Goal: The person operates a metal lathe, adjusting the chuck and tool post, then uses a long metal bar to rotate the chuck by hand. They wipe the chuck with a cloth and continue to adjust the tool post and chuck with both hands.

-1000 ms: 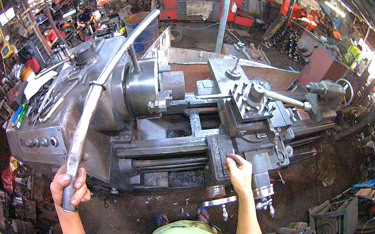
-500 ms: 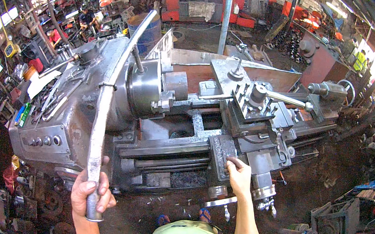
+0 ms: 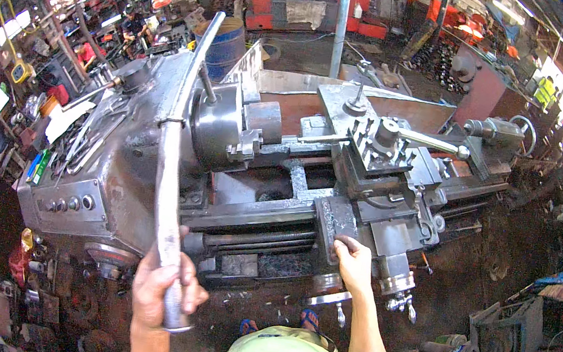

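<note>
- The long steel pipe (image 3: 173, 160) has swung round: a second ago its lower end sat well out to the person's left, now it hangs almost straight down in front of the headstock (image 3: 109, 157) of the big grey lathe (image 3: 278, 197).
- The left hand (image 3: 166, 290) has travelled with it, from far left in toward the body, so the lever looks to be hauling the chuck (image 3: 220, 127) round or tightening at it — my reading, not something I can see turn.
- The pipe's top end still reaches up past the chuck, slipped over what seems to be a chuck key; the join itself is hard to make out.
- Left hand now: fingers wrapped tight right round the pipe's lower end, closed in a full fist, thumb folded across the front.
- Right hand (image 3: 352, 263) has hardly shifted: it stays on the carriage apron (image 3: 337, 221), fingers curled over its front edge, pressed together rather than spread, bracing.
- Nothing loose in that right hand that I can see.
- Above it, the square tool post (image 3: 376, 150) sits on the carriage, its handle pointing right toward the tailstock (image 3: 492, 131).
- Blue drum (image 3: 228, 44) stands behind the machine, well apart.
</note>
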### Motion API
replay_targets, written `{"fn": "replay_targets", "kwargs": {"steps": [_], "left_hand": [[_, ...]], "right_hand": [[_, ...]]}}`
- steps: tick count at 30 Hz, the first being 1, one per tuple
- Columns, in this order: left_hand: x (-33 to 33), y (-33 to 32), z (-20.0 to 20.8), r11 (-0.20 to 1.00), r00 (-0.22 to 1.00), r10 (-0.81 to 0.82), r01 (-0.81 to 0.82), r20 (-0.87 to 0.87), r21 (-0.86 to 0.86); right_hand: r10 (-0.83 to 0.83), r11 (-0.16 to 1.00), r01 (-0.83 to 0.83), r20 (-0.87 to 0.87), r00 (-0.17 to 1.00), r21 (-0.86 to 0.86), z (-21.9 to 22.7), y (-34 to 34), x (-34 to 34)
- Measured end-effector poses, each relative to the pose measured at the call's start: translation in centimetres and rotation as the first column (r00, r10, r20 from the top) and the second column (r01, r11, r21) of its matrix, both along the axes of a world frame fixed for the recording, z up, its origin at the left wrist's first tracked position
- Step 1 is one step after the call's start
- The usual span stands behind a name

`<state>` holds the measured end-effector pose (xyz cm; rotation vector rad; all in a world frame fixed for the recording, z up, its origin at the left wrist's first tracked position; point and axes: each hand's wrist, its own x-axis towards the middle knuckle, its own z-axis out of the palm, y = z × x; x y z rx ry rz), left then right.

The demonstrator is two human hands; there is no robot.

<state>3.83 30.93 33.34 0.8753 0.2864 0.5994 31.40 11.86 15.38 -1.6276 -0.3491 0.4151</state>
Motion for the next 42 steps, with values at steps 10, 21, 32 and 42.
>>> {"fn": "replay_targets", "kwargs": {"steps": [10, 21, 32, 42], "left_hand": [[3.4, -3.4, -0.1, 0.999, 0.999, 0.033, -0.033, 0.034, 0.01], [-2.8, -4.9, -5.3, 0.981, 0.956, 0.056, 0.001, -0.287, 0.196], [-6.0, -5.2, -22.4, 0.774, 0.361, 0.152, 0.536, -0.92, 0.338], [-10.3, -10.7, -29.1, 0.957, 0.014, 0.011, 0.288, -1.0, 0.015]], "right_hand": [[0.06, 0.987, -0.045, 0.098, 0.993, -0.153, 0.0, 0.0, -1.0], [-0.048, 0.998, 0.053, -0.157, 0.986, 0.029, -0.3, -4.7, -1.0], [0.104, 0.994, -0.108, -0.279, 0.955, 0.002, 0.1, -6.2, -2.1], [0.426, 0.868, -0.47, -0.245, 0.871, -0.161, -0.2, -1.9, -0.1]]}}
